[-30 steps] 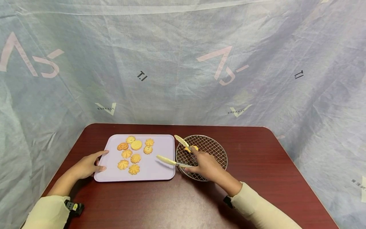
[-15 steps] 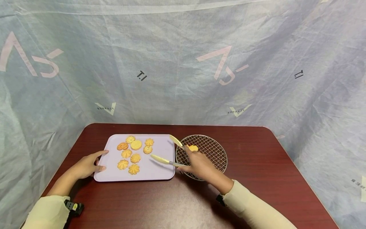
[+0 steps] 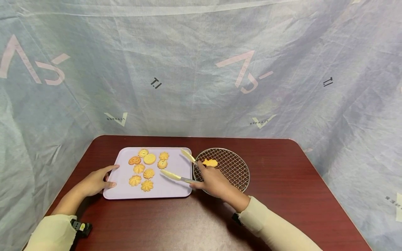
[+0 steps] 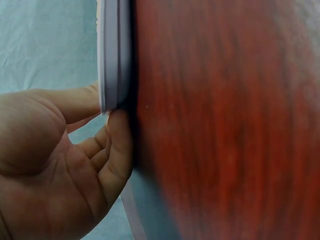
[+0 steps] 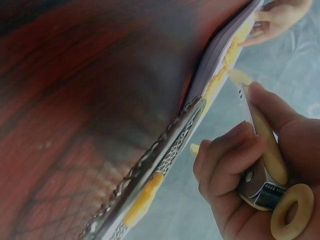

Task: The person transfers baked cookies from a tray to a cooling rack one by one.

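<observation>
At the left end of a pale lilac tray (image 3: 176, 188), my left hand (image 3: 94, 181) grips the rim, thumb on top and fingers beneath it in the left wrist view. Several golden cookies (image 3: 149, 173) of different shapes lie on the tray's left and middle part. My right hand (image 3: 215, 181) holds a pair of tongs (image 3: 171, 175) with cream tips. Their two arms are spread wide over the tray's right side, nothing between them. Under and behind that hand is a round wire rack (image 3: 237, 170), bearing a fish-shaped yellow cookie (image 3: 210, 163).
Both tray and rack stand on a dark red wooden table (image 3: 276, 181), the rack close beside the tray's right edge. A grey printed cloth (image 3: 194, 69) hangs behind and around the table.
My right hand and the tongs have moved left, from over the rack to over the tray's right part. More of the cookie on the rack now shows. The left hand stays put.
</observation>
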A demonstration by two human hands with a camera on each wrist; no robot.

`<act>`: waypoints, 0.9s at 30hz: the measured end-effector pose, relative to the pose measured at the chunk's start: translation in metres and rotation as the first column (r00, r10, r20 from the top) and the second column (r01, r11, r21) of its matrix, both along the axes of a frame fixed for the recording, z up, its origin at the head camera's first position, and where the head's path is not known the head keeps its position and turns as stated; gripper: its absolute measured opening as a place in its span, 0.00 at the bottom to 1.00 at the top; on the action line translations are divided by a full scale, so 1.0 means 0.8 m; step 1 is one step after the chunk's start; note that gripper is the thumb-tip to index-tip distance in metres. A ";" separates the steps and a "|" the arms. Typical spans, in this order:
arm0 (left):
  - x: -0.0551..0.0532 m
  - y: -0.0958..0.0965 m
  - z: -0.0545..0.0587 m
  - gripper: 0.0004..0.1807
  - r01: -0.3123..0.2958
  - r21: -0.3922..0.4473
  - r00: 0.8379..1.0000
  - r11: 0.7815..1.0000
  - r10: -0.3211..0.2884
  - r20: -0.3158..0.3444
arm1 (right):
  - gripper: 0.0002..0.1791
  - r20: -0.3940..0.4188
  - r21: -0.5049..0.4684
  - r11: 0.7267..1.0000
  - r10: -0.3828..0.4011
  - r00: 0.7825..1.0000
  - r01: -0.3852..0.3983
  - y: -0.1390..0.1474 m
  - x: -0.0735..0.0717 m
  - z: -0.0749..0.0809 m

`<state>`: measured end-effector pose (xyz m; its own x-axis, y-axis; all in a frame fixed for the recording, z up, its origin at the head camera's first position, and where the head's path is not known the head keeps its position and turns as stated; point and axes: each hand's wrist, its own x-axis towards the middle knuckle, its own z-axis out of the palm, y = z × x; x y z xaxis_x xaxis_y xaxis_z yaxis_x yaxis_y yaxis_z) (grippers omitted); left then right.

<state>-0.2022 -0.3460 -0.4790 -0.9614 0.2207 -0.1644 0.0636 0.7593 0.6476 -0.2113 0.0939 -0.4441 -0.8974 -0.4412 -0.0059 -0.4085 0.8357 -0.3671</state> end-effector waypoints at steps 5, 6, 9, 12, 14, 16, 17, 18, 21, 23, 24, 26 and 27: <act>-0.001 -0.001 -0.001 0.39 -0.002 0.000 1.000 1.000 0.002 0.003 | 0.51 -0.002 0.017 1.000 0.001 1.000 -0.001 -0.006 0.000 0.000; -0.001 -0.001 -0.002 0.39 -0.004 0.000 1.000 1.000 0.004 0.006 | 0.51 -0.002 0.022 1.000 0.004 1.000 -0.004 -0.008 0.000 0.000; -0.002 -0.002 -0.003 0.39 -0.008 -0.001 1.000 1.000 0.008 0.010 | 0.52 0.005 0.035 0.999 0.008 1.000 -0.008 -0.014 0.001 0.001; -0.002 -0.002 -0.004 0.39 -0.009 -0.004 1.000 1.000 0.009 0.008 | 0.50 0.010 0.047 0.999 0.007 1.000 -0.007 -0.019 0.002 0.001; -0.002 -0.002 -0.004 0.39 -0.008 -0.006 1.000 1.000 0.008 0.004 | 0.48 0.011 0.053 0.999 0.009 1.000 -0.009 -0.023 0.002 0.000; -0.002 -0.002 -0.004 0.39 -0.008 -0.006 1.000 1.000 0.008 0.001 | 0.48 0.012 0.059 0.998 0.012 1.000 -0.013 -0.025 0.002 -0.001; -0.002 -0.002 -0.004 0.39 -0.008 -0.007 1.000 1.000 0.008 -0.001 | 0.47 0.014 0.061 0.998 0.016 1.000 -0.017 -0.027 0.003 -0.001; -0.002 -0.002 -0.004 0.39 -0.008 -0.007 1.000 1.000 0.008 -0.001 | 0.47 0.014 0.066 0.998 0.021 1.000 -0.022 -0.028 0.003 -0.001; -0.002 -0.002 -0.004 0.39 -0.006 -0.010 1.000 1.000 0.006 -0.001 | 0.46 0.017 0.075 0.997 0.030 0.999 -0.031 -0.031 0.004 -0.002; -0.002 -0.002 -0.004 0.39 -0.003 -0.013 1.000 1.000 0.003 -0.002 | 0.46 0.022 0.076 0.996 0.035 0.999 -0.037 -0.033 0.004 -0.004; -0.002 -0.002 -0.004 0.39 -0.002 -0.014 1.000 1.000 0.001 -0.002 | 0.45 0.027 0.074 0.996 0.037 0.999 -0.039 -0.034 0.004 -0.004; -0.002 -0.002 -0.004 0.39 0.000 -0.015 1.000 1.000 0.000 -0.003 | 0.44 0.034 0.072 0.996 0.041 0.999 -0.043 -0.036 0.004 -0.005; -0.002 -0.002 -0.004 0.39 0.000 -0.017 1.000 1.000 0.000 -0.004 | 0.44 0.032 0.074 0.996 0.047 0.998 -0.049 -0.037 0.005 -0.005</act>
